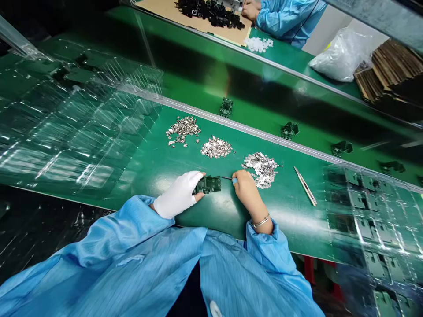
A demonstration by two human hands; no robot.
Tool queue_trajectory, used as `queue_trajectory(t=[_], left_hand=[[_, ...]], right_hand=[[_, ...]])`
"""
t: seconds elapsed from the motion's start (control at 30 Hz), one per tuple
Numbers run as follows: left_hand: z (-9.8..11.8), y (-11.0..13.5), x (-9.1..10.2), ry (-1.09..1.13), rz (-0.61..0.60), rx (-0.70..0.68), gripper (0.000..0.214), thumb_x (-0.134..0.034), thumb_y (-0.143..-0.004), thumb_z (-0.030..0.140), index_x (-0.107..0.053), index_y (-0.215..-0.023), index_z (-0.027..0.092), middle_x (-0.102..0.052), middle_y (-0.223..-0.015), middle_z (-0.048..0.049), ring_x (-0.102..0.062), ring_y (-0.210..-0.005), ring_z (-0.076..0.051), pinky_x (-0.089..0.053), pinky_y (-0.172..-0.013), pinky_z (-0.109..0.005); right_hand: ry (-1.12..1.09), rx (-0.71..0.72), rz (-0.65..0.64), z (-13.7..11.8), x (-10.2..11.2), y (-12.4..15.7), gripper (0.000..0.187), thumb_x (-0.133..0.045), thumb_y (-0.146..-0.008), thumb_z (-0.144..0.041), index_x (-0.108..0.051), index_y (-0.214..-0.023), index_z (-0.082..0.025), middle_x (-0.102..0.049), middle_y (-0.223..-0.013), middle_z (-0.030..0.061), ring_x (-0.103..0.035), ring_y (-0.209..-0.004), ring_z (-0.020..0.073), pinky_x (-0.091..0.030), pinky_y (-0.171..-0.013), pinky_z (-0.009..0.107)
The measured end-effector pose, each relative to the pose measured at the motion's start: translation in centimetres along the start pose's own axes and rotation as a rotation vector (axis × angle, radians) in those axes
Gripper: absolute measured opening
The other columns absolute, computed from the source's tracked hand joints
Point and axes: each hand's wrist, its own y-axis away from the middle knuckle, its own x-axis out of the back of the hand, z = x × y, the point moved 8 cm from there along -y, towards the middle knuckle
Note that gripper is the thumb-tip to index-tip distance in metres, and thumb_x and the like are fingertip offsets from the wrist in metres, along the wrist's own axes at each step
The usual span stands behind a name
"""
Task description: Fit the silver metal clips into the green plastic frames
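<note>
In a white glove, my left hand (180, 193) is closed around a small dark green plastic housing (211, 184), thumb and fingers at its left end. My bare right hand (246, 189), with a bracelet at the wrist, pinches a thin dark-tipped tool (226, 178). Its tip points left at the housing's right end; whether they touch, I cannot tell. Something light blue shows at the fingertips. Just beyond my hands lie three heaps of small shiny metal parts: a left heap (184, 127), a middle heap (216, 147) and a right heap (262, 168) beside my right hand.
A pen-like tool (304, 186) lies to the right. Clear plastic trays stand at left (76, 127) and right (366, 211). Beyond a metal rail (205, 115), several green housings (226, 106) sit on a green strip. A co-worker's hand (251, 9) is near black parts (211, 13).
</note>
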Motion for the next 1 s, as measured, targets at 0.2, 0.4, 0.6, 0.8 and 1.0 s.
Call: queue_trajectory(t=[0.2,0.4,0.6,0.8,1.0], left_hand=[[0.8,-0.2,1.3,-0.15,-0.161,0.001,0.055,-0.064,-0.077,0.022,-0.048,-0.129,0.014,-0.057,-0.125,-0.0147,-0.059,-0.108,-0.031,-0.05,-0.088,-0.043],[-0.3,0.0,1.5,-0.028,-0.032,0.033,0.07,-0.071,-0.069,0.032,-0.042,-0.13,0.013,-0.046,-0.137,-0.0172,-0.047,-0.125,-0.032,-0.044,-0.101,-0.043],[-1.5,-0.1,-0.6,0.11,-0.034,0.107,0.06,-0.068,-0.069,0.03,-0.047,-0.122,0.013,-0.06,-0.117,-0.0146,-0.057,-0.11,-0.032,-0.047,-0.094,-0.044],[-1.3,-0.3,-0.7,0.136,-0.031,0.092,0.055,-0.065,-0.072,0.031,-0.048,-0.12,0.013,-0.06,-0.116,-0.0141,-0.057,-0.111,-0.031,-0.046,-0.094,-0.043],[-1.5,-0.1,-0.7,0.139,-0.043,0.108,0.056,-0.067,-0.07,0.027,-0.048,-0.121,0.013,-0.06,-0.117,-0.0128,-0.057,-0.111,-0.031,-0.046,-0.093,-0.042]], right_hand=[[-0.386,0.08,-0.018,-1.4,0.1,0.2,0.028,-0.043,-0.08,-0.009,-0.056,-0.101,-0.02,-0.063,-0.094,0.004,-0.057,-0.086,0.0177,-0.043,-0.077,0.028],[-0.293,0.088,-0.117,-2.6,-1.3,0.5,0.023,-0.048,-0.079,-0.01,-0.062,-0.093,-0.023,-0.06,-0.089,0.0012,-0.056,-0.078,0.0153,-0.042,-0.07,0.025],[-0.164,0.092,-0.132,-3.1,-1.6,0.2,0.024,-0.047,-0.083,-0.009,-0.061,-0.095,-0.023,-0.062,-0.098,0.0029,-0.057,-0.094,0.0179,-0.044,-0.08,0.027],[-0.069,0.053,-0.177,-3.6,-2.0,0.2,0.026,-0.046,-0.081,-0.007,-0.06,-0.095,-0.024,-0.062,-0.097,0.0033,-0.057,-0.093,0.0186,-0.044,-0.076,0.026],[-0.261,0.023,-0.185,-2.9,-1.7,0.2,0.022,-0.047,-0.08,-0.008,-0.061,-0.09,-0.022,-0.061,-0.089,0.0011,-0.057,-0.081,0.0155,-0.041,-0.07,0.024]])
